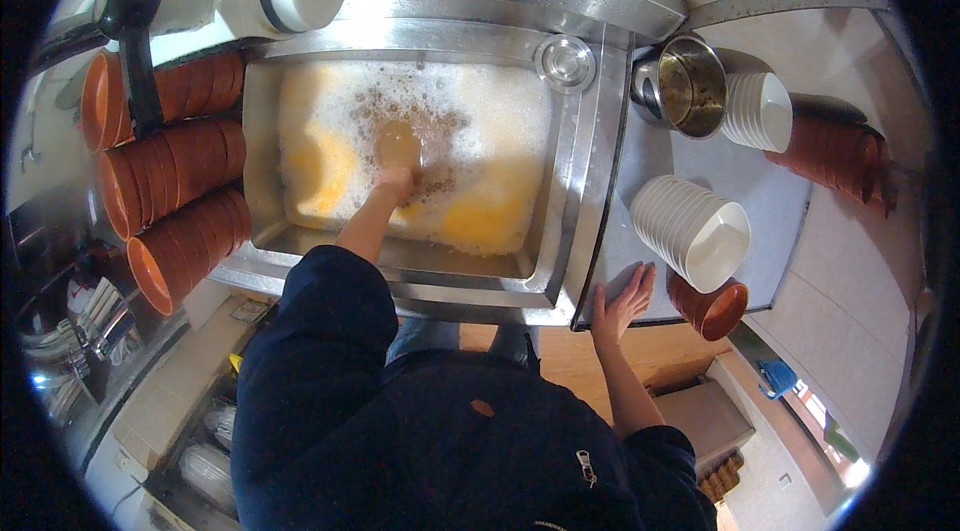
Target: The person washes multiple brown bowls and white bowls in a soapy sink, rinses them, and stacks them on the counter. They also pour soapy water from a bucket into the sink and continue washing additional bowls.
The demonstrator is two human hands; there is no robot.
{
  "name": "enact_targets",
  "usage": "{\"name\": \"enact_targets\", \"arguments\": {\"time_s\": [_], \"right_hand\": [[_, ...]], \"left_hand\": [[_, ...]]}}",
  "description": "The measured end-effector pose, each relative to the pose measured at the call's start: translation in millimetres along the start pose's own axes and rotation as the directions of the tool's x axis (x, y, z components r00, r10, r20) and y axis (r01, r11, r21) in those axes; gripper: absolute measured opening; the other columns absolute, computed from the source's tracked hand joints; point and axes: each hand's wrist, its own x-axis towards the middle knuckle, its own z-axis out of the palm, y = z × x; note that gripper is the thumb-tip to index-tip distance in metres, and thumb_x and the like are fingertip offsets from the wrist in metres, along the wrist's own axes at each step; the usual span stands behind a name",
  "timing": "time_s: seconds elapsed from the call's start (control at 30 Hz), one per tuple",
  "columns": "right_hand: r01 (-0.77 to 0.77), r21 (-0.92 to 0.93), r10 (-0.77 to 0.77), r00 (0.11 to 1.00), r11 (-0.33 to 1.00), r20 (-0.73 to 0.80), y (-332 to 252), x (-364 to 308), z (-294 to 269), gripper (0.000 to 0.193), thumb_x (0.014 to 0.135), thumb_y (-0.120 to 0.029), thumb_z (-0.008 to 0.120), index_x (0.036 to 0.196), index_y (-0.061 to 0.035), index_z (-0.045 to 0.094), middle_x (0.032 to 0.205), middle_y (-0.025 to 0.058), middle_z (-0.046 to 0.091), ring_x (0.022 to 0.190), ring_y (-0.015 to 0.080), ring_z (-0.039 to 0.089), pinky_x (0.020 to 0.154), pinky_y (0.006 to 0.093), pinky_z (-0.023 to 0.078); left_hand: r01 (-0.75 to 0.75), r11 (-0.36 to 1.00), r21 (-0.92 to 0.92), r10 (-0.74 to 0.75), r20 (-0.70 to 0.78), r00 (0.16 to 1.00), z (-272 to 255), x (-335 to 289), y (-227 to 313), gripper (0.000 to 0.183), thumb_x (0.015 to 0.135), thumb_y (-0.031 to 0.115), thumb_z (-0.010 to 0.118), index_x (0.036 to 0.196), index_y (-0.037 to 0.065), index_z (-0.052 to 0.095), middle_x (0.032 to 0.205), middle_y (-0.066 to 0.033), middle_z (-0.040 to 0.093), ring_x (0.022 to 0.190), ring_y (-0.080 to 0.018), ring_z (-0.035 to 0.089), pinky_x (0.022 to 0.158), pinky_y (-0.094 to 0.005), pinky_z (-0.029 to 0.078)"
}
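My left arm reaches down into a steel sink (470, 288) full of foamy, yellowish water. Of my left hand (397, 176), only the part by the wrist shows; the fingers are under the water. A murky, rounded brownish patch shows just beyond it, and I cannot make out whether a thing is there. Flat on the grey counter right of the sink rests my right hand (624, 305), fingers stretched out and holding nothing. Close to it lie a stack of white bowls (692, 231) on its side and a short stack of brown bowls (708, 308).
Stacks of brown bowls (170, 171) lie along the sink's left side. A steel pot (693, 83), more white bowls (758, 111) and another brown stack (830, 156) stand at the back right. A round metal strainer (566, 64) sits at the sink's far right corner.
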Motion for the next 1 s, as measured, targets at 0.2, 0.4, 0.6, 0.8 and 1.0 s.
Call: {"name": "enact_targets", "arguments": {"time_s": [0.2,0.4,0.6,0.8,1.0], "right_hand": [[-0.008,0.004,0.008,1.000,1.000,0.005,-1.4,0.2,-0.9,0.080,0.080,-0.039,0.055,0.141,-0.0031,0.018,0.145,0.0234,0.017,0.131,0.0424,0.019,0.104,0.0547,0.015],[-0.004,0.000,0.004,1.000,1.000,0.005,-0.6,0.2,-0.5,0.080,0.080,-0.038,0.055,0.141,-0.0030,0.018,0.145,0.0234,0.016,0.132,0.0418,0.018,0.105,0.0548,0.014],[-0.016,-0.013,0.016,1.000,1.000,0.008,-1.4,0.1,-0.6,0.079,0.080,-0.038,0.055,0.141,-0.0028,0.019,0.146,0.0220,0.016,0.131,0.0419,0.018,0.105,0.0538,0.014],[-0.014,-0.017,0.014,1.000,1.000,0.002,-2.7,0.7,-1.3,0.079,0.081,-0.039,0.054,0.141,-0.0023,0.019,0.146,0.0221,0.016,0.131,0.0416,0.018,0.105,0.0533,0.015],[0.000,-0.008,0.000,1.000,1.000,0.009,-3.4,0.9,-3.3,0.079,0.081,-0.039,0.053,0.141,-0.0011,0.018,0.145,0.0240,0.017,0.131,0.0416,0.019,0.105,0.0537,0.015]], "left_hand": [[0.029,0.999,0.041,-0.030,0.038,0.999,-8.8,1.4,5.4,0.017,0.071,0.015,0.066,0.086,0.008,0.069,0.097,-0.0112,0.064,0.099,-0.0260,0.058,0.085,-0.0340,0.046],[-0.147,0.989,0.004,0.146,0.070,0.987,17.2,-12.8,-9.5,0.029,0.081,0.021,0.051,0.100,0.000,0.059,0.110,-0.0190,0.057,0.108,-0.0320,0.051,0.094,-0.0416,0.040],[-0.017,0.981,-0.196,0.077,0.303,0.950,27.3,-12.5,-13.6,0.027,0.081,0.020,0.052,0.102,0.004,0.060,0.113,-0.0173,0.056,0.109,-0.0316,0.051,0.093,-0.0416,0.040],[0.011,0.966,-0.257,0.080,0.342,0.936,13.3,-12.7,-10.3,0.027,0.081,0.020,0.050,0.099,0.004,0.061,0.111,-0.0178,0.056,0.106,-0.0315,0.052,0.092,-0.0407,0.040],[-0.078,0.986,-0.151,0.096,0.114,0.989,6.5,-10.7,-8.5,0.026,0.080,0.019,0.049,0.097,0.003,0.062,0.110,-0.0183,0.057,0.103,-0.0313,0.053,0.091,-0.0397,0.041]]}}
